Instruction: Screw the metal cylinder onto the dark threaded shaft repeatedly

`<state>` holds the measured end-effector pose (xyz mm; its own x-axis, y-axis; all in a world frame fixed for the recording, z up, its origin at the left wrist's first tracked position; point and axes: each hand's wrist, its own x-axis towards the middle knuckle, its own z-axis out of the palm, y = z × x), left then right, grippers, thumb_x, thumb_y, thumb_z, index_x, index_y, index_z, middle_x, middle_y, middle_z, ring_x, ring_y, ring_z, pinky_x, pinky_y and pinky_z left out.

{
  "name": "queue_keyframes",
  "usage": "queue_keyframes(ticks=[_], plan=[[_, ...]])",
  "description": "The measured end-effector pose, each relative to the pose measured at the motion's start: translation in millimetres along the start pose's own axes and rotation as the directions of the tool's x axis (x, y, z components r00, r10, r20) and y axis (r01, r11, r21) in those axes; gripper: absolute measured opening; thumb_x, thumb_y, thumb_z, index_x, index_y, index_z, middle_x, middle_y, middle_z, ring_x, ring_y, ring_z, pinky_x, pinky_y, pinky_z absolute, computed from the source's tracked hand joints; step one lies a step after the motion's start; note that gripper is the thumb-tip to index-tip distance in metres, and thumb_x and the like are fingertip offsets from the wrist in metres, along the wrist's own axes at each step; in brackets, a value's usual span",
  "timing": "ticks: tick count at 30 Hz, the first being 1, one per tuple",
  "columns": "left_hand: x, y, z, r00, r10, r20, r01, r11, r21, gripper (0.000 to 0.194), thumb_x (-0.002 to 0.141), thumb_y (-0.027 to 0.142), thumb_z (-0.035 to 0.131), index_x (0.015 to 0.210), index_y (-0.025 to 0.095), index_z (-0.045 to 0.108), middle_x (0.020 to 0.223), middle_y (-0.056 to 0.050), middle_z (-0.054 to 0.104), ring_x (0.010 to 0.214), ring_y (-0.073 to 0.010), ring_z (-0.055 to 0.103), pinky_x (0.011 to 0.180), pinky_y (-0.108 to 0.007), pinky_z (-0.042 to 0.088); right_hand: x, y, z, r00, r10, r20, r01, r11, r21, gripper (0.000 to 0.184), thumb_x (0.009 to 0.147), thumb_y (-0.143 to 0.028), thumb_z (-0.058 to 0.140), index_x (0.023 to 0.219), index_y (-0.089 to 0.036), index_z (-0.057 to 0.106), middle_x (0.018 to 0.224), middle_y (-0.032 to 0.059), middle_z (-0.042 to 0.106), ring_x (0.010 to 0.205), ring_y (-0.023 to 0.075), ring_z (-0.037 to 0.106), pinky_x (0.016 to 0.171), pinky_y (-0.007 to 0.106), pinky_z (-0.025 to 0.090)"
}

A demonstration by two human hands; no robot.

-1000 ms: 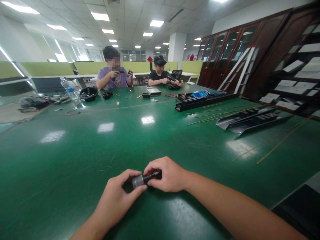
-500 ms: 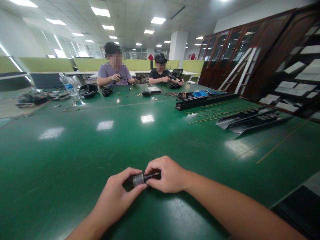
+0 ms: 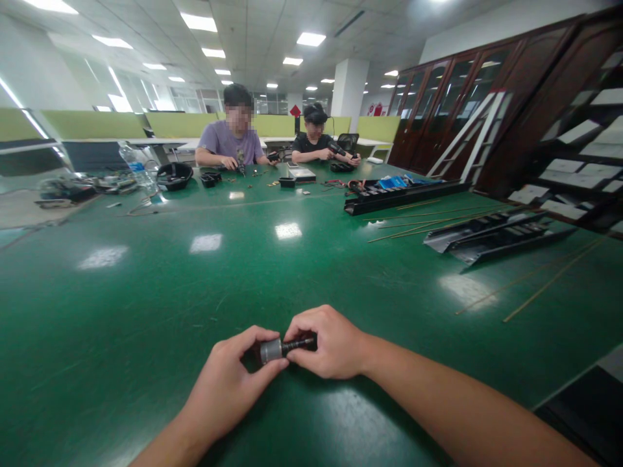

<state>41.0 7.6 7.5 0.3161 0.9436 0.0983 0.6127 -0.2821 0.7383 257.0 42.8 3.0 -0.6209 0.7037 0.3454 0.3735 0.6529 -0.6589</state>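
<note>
In front of me, low over the green table (image 3: 233,279), I hold a small motor-like part with a grey metal cylinder (image 3: 271,351) and a dark ribbed shaft (image 3: 298,344). My left hand (image 3: 228,373) is closed around the cylinder, thumb below and fingers above. Pinched at the shaft, right beside the cylinder, is my right hand (image 3: 331,344). The shaft points right, its thin tip showing inside the curl of my right fingers. The cylinder's left end is partly hidden by my left hand.
Across the table two people (image 3: 233,139) handle tools. Black metal channels (image 3: 501,237) and thin rods (image 3: 549,282) lie to the right. A plastic bottle (image 3: 137,168) and a black headset-like item (image 3: 174,176) stand far left. A ladder (image 3: 481,139) leans behind.
My hands keep nearly the same grip and pose. The view has shifted slightly. Across the table, the person on the left has moved a little right, and the tool in their hand now points down.
</note>
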Motion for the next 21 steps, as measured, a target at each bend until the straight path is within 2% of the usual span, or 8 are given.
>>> queue_keyframes(ticks=[21], plan=[[0.4,3.6,-0.8,1.0,0.001,-0.013,-0.001,1.0,0.008,0.024,0.081,0.038,0.07,0.101,0.025,0.069,0.093,0.001,0.073,0.086,-0.0191,0.068,0.078,-0.028,0.05,0.4,-0.5,-1.4,1.0,0.0,0.004,-0.001,1.0,0.01,0.012,0.073,-0.018,0.069,0.085,-0.017,0.069,0.072,0.0,0.067,0.061,0.0114,0.058,0.06,0.021,0.042]])
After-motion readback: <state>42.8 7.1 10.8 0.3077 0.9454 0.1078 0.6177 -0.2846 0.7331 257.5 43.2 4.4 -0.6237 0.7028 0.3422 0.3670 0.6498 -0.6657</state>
